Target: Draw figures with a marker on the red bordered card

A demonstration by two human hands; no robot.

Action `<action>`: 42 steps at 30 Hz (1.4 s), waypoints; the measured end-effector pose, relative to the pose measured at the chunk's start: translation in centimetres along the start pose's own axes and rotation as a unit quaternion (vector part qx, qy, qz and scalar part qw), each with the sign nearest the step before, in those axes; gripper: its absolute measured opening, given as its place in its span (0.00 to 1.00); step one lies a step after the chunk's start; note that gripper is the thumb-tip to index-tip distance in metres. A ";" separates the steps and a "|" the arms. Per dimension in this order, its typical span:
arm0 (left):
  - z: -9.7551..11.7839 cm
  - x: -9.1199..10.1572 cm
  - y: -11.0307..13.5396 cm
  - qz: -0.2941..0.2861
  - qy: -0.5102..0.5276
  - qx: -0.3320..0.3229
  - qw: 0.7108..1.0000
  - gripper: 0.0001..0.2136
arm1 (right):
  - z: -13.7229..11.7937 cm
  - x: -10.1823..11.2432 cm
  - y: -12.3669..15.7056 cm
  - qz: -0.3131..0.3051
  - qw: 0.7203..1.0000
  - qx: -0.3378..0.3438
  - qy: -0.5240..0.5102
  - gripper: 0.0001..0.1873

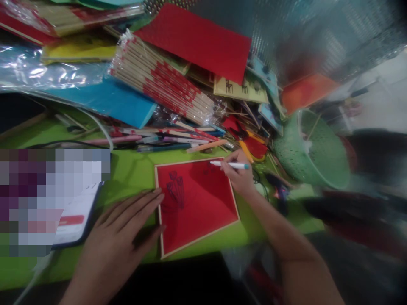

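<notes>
A red sheet with thin wooden strips along its edges (200, 212) lies flat on the green tabletop. Dark line drawing of tulip-like flowers shows on its left half, with fainter marks near the top right. My right hand (241, 176) grips a white marker (233, 164) with a teal end, its tip at the sheet's upper right part. My left hand (130, 224) is open, fingers stretched out, with the fingertips at the sheet's left edge.
A phone (76, 216), partly blurred out, lies at the left. Behind the sheet are pens (178, 140), orange-handled scissors (251, 146), a plastic-wrapped bundle of sticks (171, 80) and a red card (200, 40). A green basket (318, 156) lies tipped at the right.
</notes>
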State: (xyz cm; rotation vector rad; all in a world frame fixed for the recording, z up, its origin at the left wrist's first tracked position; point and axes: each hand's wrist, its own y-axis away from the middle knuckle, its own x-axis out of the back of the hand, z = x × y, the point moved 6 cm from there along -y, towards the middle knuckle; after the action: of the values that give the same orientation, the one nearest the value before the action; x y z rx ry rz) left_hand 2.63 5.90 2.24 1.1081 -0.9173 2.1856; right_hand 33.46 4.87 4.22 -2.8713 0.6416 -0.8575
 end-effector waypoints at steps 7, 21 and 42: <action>-0.1 0.0 0.0 0.000 0.004 0.000 1.000 0.23 | 0.2 0.0 0.0 0.009 1.000 0.009 0.005 0.08; -0.1 0.0 0.0 0.003 0.010 0.003 1.000 0.23 | 0.3 0.3 0.1 0.022 1.000 0.007 0.000 0.08; 0.1 0.2 -0.1 -0.001 0.008 -0.001 1.000 0.23 | 0.2 -0.2 0.2 -0.012 1.000 -0.009 -0.010 0.08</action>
State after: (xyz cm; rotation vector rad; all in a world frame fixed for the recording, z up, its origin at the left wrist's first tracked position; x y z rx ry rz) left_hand 2.63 5.95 2.48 1.0881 -0.9108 2.1887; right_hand 33.33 4.77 3.94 -2.9050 0.6172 -0.8288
